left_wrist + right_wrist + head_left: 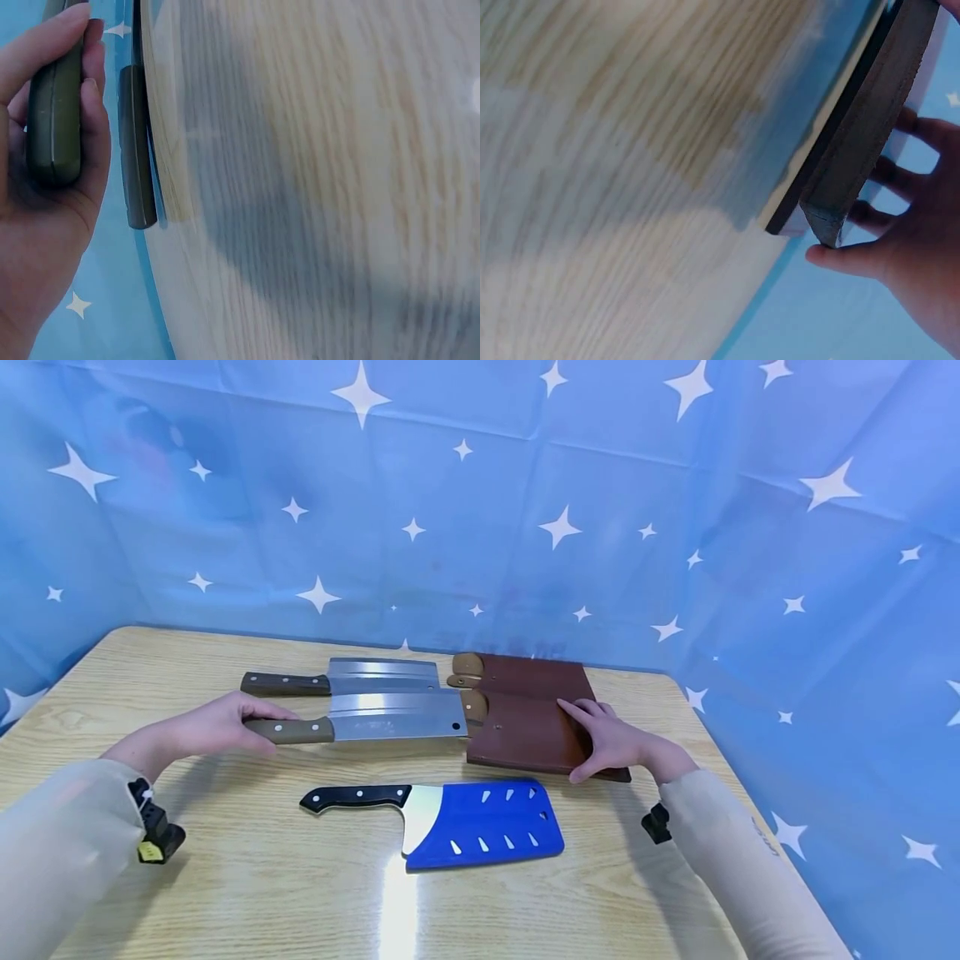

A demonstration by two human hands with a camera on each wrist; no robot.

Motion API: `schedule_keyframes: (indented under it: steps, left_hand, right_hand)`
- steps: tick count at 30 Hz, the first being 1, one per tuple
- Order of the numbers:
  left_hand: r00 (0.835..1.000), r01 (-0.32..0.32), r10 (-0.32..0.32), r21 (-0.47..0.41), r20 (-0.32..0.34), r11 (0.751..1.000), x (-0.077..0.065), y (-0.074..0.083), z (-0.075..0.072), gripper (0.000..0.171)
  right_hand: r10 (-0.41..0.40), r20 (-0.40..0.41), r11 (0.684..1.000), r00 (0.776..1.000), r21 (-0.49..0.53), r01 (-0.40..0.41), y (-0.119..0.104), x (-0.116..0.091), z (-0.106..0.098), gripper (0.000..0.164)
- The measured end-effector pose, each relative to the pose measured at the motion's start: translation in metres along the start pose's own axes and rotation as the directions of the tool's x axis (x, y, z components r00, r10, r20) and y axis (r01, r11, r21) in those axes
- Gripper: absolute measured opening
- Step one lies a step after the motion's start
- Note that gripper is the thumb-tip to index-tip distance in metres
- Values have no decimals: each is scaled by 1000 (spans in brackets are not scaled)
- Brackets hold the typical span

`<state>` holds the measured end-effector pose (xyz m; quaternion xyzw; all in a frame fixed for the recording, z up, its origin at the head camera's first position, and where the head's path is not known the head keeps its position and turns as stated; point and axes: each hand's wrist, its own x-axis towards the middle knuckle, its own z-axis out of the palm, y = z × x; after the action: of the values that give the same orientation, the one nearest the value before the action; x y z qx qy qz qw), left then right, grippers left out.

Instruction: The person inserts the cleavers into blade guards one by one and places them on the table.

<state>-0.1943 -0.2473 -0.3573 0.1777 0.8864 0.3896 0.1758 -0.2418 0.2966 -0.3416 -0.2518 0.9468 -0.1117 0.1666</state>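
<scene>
Behind everything hangs a big blue starry backdrop (480, 485), and below it sits a wood-grain table (300, 877). Two pale sleeves (67, 852) reach in, one each side. Next down in size is a pair of brown sheaths: the front brown sheath (517, 743) sits over toward the table's far right, with the back brown sheath (532, 677) just behind it. Nearer the viewer lies a black-handled cleaver (487, 827) wearing a blue blade cover.

Left of the sheaths there's an olive-handled cleaver (397, 717), blade bare, tip right by the front sheath's tan tab; can't tell if they touch. A dark-handled cleaver (382, 672) is just behind that one, also bare, handle pointing left.

As for hands, the left hand (210, 727) has its fingers and thumb curled round the olive handle. The right hand (618, 743) has its fingers spread apart but clamped on the front sheath's right end, thumb at the near corner. Smallest bits: black wrist cameras (161, 831), one per wrist.
</scene>
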Motion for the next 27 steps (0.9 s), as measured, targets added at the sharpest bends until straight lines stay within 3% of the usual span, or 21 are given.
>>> schedule_keyframes:
  steps: [16, 27]
  left_hand:
    - [998, -46, 47, -38, 37, 998, 9, 8, 8, 55]
    - [997, -34, 35, -15, 62, 999, 22, 21, 16, 53]
  right_hand:
    - [-18, 29, 1000, 999, 6, 18, -22, 5, -4, 115]
    - [-46, 34, 999, 998, 6, 45, -34, 15, -4, 115]
